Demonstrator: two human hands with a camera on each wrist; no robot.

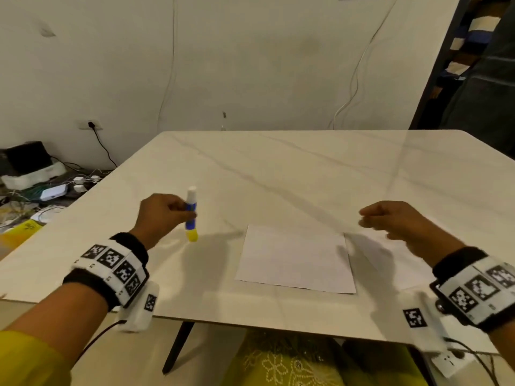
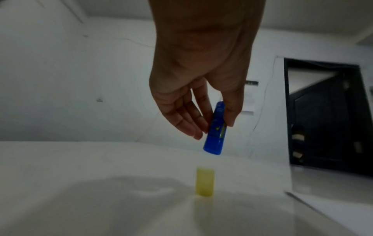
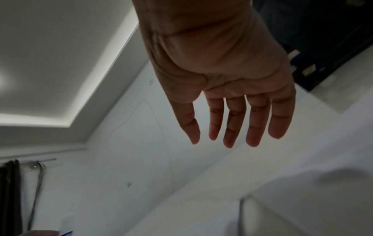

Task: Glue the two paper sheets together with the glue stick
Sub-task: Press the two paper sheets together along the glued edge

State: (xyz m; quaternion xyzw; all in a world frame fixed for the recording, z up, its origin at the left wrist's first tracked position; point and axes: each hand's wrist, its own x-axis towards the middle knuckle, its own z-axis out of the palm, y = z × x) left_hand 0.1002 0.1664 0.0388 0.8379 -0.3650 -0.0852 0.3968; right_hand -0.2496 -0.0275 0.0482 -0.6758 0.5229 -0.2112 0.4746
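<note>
My left hand (image 1: 167,213) pinches a blue glue stick (image 1: 191,211) by its barrel, upright above the table, with its white glue tip on top. The left wrist view shows the blue barrel (image 2: 215,129) between thumb and fingers. Its yellow cap (image 1: 192,235) stands alone on the table just below, also visible in the left wrist view as the cap (image 2: 204,182). A white paper sheet (image 1: 295,260) lies flat near the front edge. A second sheet (image 1: 390,263) lies beside it on the right. My right hand (image 1: 390,221) hovers over that second sheet, its fingers (image 3: 234,124) straight and empty.
The white marble table (image 1: 278,168) stretches back to a wall with hanging cables. Boxes, chargers and wires clutter the floor (image 1: 41,185) at the left. A dark doorway (image 1: 473,79) stands at the back right.
</note>
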